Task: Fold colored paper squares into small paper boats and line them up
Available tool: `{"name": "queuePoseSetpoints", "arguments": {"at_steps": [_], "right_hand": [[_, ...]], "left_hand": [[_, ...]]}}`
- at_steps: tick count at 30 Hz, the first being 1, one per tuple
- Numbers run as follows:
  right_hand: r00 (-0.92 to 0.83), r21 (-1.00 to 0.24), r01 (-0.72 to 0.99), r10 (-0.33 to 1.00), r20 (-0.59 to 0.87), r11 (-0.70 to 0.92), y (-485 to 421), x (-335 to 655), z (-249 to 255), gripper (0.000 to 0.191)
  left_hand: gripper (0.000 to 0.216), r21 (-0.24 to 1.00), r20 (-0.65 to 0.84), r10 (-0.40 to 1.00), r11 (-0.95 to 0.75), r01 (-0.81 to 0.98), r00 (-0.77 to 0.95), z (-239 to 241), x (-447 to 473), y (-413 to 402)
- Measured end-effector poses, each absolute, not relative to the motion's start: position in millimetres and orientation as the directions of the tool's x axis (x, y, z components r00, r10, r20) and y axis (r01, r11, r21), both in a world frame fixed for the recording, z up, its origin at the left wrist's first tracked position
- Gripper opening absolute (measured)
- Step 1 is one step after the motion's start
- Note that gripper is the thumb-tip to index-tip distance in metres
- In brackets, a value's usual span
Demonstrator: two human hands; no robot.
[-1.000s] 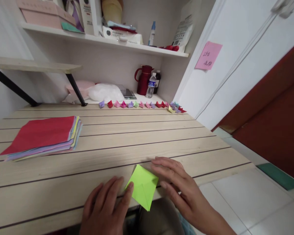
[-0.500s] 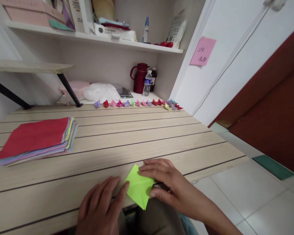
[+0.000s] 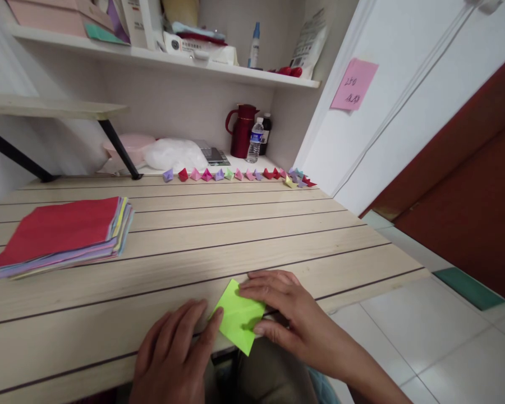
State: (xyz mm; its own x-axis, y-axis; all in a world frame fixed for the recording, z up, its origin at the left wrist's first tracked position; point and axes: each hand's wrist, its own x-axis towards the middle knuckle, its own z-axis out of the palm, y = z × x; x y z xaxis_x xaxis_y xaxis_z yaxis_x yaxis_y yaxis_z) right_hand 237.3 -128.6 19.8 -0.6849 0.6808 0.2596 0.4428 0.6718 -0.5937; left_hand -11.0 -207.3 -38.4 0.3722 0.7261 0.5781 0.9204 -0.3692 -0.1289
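A bright green square of folded paper (image 3: 237, 320) lies turned like a diamond at the table's front edge, its lower corner jutting past the edge. My left hand (image 3: 174, 342) holds down its left side with the thumb, while the other fingers rest on the wood beside it. From the right, my right hand (image 3: 281, 308) grips the paper, with fingertips over the upper right edge and the thumb at the lower right edge. The thumb presses a small fold or dent there. What lies under the right fingers is hidden.
A stack of coloured paper (image 3: 67, 233), red on top, lies at the left of the wooden table (image 3: 244, 235). Small folded paper pieces (image 3: 207, 175) line the back edge. Behind them stand a dark red jug (image 3: 242, 134) and a water bottle (image 3: 255, 140).
My right thumb has shifted slightly up and left along the lower right edge of the green paper. My left hand stays about where it was. The camera view has shifted slightly.
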Motion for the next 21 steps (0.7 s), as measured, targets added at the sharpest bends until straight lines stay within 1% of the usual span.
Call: {"name": "queuePoseSetpoints", "arguments": {"at_steps": [5, 6, 9, 10, 14, 15, 21], "right_hand": [[-0.656, -0.582, 0.452, 0.694, 0.296, 0.676, -130.8, 236.1, 15.0, 0.021], [-0.662, -0.571, 0.453, 0.687, 0.3, 0.685, -131.7, 236.1, 15.1, 0.021], [-0.693, -0.51, 0.464, 0.655, 0.301, 0.725, -133.8, 235.6, 16.1, 0.037], [-0.693, -0.496, 0.471, 0.654, 0.303, 0.73, -134.2, 235.2, 16.1, 0.039], [-0.651, -0.5, 0.495, 0.684, 0.328, 0.711, -134.9, 232.3, 13.3, 0.025], [-0.645, -0.497, 0.499, 0.687, 0.335, 0.71, -135.0, 231.6, 12.3, 0.024], [-0.643, -0.445, 0.492, 0.657, 0.392, 0.748, -136.8, 228.4, 8.5, 0.041]], "left_hand": [[0.064, -0.104, 0.578, 0.739, -0.352, 0.93, 0.345, -38.8, -9.9, -207.1], [0.065, -0.108, 0.575, 0.739, -0.355, 0.929, 0.35, -39.2, -10.1, -207.5], [0.066, -0.122, 0.576, 0.733, -0.36, 0.925, 0.361, -39.7, -11.0, -209.3], [0.067, -0.12, 0.575, 0.736, -0.356, 0.927, 0.357, -39.6, -11.1, -210.0], [0.068, -0.108, 0.56, 0.749, -0.357, 0.928, 0.354, -38.4, -10.6, -211.3], [0.068, -0.108, 0.563, 0.747, -0.358, 0.927, 0.354, -38.1, -10.3, -211.2], [0.066, -0.125, 0.578, 0.735, -0.351, 0.928, 0.355, -37.5, -9.2, -210.2]]}}
